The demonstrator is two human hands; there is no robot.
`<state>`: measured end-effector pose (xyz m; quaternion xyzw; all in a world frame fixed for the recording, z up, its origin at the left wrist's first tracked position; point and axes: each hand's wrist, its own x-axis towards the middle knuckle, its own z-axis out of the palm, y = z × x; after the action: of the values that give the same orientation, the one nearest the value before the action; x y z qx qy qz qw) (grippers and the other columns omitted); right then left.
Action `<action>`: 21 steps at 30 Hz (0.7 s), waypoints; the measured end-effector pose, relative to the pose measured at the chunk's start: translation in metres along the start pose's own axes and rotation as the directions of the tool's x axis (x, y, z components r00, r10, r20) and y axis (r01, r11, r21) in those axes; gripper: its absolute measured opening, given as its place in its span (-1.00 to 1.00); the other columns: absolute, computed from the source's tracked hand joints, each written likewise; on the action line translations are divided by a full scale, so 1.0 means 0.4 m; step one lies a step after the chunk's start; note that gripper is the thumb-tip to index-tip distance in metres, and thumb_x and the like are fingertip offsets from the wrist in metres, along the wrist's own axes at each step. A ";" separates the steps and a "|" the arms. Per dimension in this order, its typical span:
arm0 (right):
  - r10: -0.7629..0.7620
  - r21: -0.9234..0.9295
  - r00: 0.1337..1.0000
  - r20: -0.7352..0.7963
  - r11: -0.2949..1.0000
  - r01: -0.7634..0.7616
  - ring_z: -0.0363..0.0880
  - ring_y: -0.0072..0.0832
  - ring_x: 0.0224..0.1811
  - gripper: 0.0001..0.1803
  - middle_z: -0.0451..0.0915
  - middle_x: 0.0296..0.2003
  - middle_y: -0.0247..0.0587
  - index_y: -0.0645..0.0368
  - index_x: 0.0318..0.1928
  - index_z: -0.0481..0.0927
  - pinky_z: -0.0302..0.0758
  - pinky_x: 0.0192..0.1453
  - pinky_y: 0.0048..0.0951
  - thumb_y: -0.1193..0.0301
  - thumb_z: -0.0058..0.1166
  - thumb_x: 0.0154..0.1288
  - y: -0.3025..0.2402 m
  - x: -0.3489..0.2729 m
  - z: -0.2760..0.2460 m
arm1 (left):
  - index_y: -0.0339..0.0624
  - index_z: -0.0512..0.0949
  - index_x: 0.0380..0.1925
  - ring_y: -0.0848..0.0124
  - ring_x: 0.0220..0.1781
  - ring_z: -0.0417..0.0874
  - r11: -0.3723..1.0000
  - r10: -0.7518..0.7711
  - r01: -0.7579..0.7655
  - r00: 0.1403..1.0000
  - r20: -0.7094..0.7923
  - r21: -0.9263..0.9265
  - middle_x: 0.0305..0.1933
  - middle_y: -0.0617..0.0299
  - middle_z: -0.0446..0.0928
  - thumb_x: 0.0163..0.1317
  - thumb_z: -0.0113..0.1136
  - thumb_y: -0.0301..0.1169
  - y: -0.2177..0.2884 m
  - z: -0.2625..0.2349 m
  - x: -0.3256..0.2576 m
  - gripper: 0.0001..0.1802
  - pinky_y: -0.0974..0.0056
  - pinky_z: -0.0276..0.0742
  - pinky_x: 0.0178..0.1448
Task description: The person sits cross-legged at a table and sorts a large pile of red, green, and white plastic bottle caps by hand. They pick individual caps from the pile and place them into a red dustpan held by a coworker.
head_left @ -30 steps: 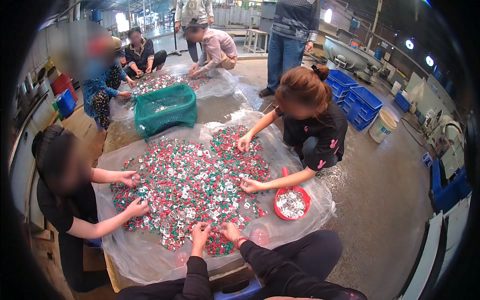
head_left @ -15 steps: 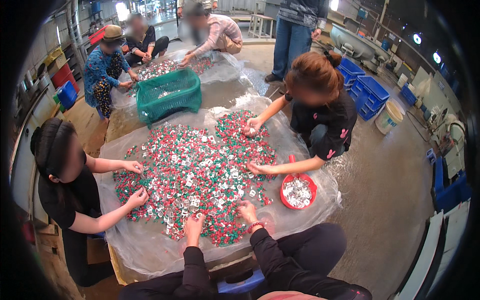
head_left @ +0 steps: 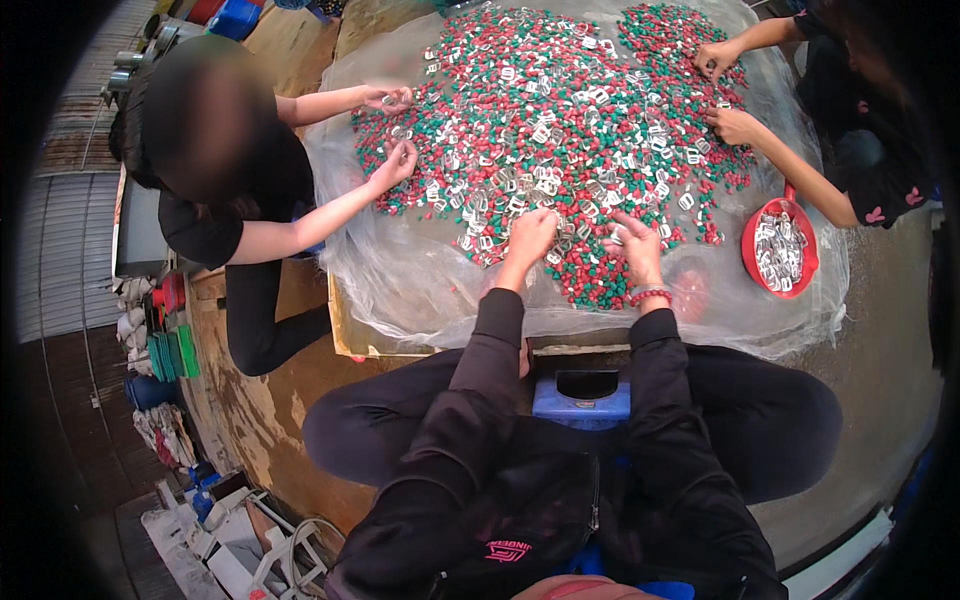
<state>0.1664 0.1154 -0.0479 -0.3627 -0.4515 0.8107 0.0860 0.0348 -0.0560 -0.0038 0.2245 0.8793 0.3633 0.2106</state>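
**Red and green pieces near the sheet's edge**

Left hand (head_left: 530,235) and right hand (head_left: 632,245) rest palm-down on the bead pile (head_left: 560,130), fingers bent; whether they grip anything, I cannot tell. Pieces at six o'clock could roll off the plastic sheet (head_left: 420,290).

A small pink printed logo label (head_left: 510,551) sits on the black fabric of the person's own garment, at about six o'clock in the head view, low between the two sleeves (its lettering is tiny and bent by the lens). At roughly eight o'clock, against the left wall, stands a row of flat green and red packs (head_left: 168,335), possibly stacked folders or cartons; the blur there leaves their kind uncertain.
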 end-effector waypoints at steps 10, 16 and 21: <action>-0.203 -0.542 0.941 -0.269 0.840 0.026 0.67 -0.35 -0.29 -0.56 0.66 -0.27 -0.01 0.24 0.11 0.51 0.58 -0.23 -0.39 0.51 0.03 0.17 -0.012 0.024 -0.161 | -0.38 0.43 -0.05 0.27 -0.33 0.60 0.150 0.091 0.304 0.943 0.319 -0.941 -0.23 0.04 0.51 0.05 -0.07 -0.46 0.057 -0.066 -0.020 -0.58 0.33 0.59 -0.54; -0.459 -0.825 0.816 -0.351 0.564 -0.038 0.55 -0.13 -0.06 -0.47 0.63 -0.26 0.01 0.26 0.02 0.55 0.45 0.06 -0.21 0.51 0.29 -0.07 0.007 0.059 -0.220 | -0.31 0.56 -0.20 0.07 -0.21 0.66 0.959 0.043 -0.056 0.998 0.055 0.279 -0.30 -0.10 0.58 0.08 0.33 -0.13 0.034 0.070 -0.007 -0.54 0.06 0.54 -0.14; -0.550 -0.910 0.810 -0.206 0.413 0.049 0.52 -0.08 -0.11 -0.71 0.54 -0.26 0.02 0.23 -0.24 0.57 0.46 0.01 -0.17 0.51 0.29 -0.04 0.046 0.077 -0.170 | -0.26 0.51 -0.41 0.04 -0.38 0.63 0.915 0.171 -0.186 0.983 0.074 0.357 -0.51 0.03 0.55 0.05 0.36 -0.26 -0.018 0.144 -0.004 -0.70 0.08 0.53 -0.28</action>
<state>0.1926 0.1648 -0.1004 -0.4506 -0.8218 0.3164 0.1465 0.0651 -0.0301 -0.0460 0.3462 0.9025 0.2079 0.1498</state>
